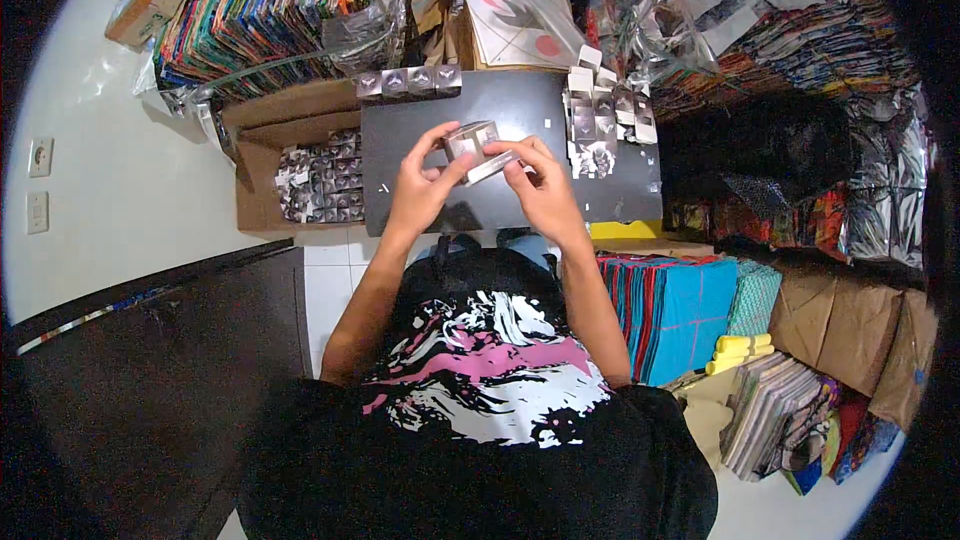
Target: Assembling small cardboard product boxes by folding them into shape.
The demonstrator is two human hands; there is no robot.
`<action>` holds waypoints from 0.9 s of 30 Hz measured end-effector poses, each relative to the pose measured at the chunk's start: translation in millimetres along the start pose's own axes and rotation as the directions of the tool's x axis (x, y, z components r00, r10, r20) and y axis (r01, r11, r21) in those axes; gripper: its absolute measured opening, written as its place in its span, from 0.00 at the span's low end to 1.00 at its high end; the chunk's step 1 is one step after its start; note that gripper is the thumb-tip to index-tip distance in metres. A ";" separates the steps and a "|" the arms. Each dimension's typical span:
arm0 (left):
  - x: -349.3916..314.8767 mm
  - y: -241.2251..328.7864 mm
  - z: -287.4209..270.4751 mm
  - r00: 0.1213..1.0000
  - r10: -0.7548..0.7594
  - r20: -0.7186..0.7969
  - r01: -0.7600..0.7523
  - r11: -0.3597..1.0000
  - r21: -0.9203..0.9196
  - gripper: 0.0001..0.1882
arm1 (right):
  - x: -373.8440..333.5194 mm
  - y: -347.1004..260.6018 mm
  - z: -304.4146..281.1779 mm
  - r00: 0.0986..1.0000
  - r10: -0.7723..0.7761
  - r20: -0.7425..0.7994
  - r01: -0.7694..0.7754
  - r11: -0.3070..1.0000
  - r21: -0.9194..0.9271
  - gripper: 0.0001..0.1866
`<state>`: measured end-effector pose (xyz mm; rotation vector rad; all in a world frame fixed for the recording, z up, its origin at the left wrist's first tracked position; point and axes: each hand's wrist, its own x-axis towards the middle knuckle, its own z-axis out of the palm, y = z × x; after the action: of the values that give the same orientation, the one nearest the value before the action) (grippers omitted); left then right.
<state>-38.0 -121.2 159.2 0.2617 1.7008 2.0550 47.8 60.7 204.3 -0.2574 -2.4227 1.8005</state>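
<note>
Between my hands, above the dark table (400, 130), is a small grey-and-white carton (470, 143), tilted, with a flap standing out on its near right side. My left hand (422, 190) grips the carton's left side, thumb on the near face. The fingers of my right hand (546, 196) are closed at the flap and the carton's right edge. A short row of similar small cartons (410, 82) stands along the table's far left edge. Several more cartons (592, 120), some with raised flaps, are grouped at the table's right side.
Left of the table, an open cardboard box (262, 145) holds many small cartons. Stacked colourful packages (280, 15) rise behind it. Bundled stock (790, 30) crowds the right, with blue folded packs (685, 310) below. A dark panel (170, 390) stands at the lower left.
</note>
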 end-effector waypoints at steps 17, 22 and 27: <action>1.5 -14.1 17.1 0.967 0.175 -0.186 -0.052 0.849 0.526 0.21 | -1.7 26.4 -0.1 1.000 -0.019 0.017 0.024 0.917 -0.398 0.18; 2.3 1.8 20.9 0.974 0.125 -0.190 -0.032 0.901 0.432 0.17 | -1.5 7.8 -4.4 0.983 -0.074 -0.168 0.092 0.991 0.099 0.11; -1.0 7.2 23.5 0.989 0.104 -0.102 -0.067 0.946 0.316 0.18 | -0.3 16.9 -6.2 0.939 -0.266 -0.219 0.298 0.946 0.128 0.14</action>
<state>-28.7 -101.9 171.4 0.3245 2.1230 1.8852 50.5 71.1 189.9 -0.0643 -2.0474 1.7350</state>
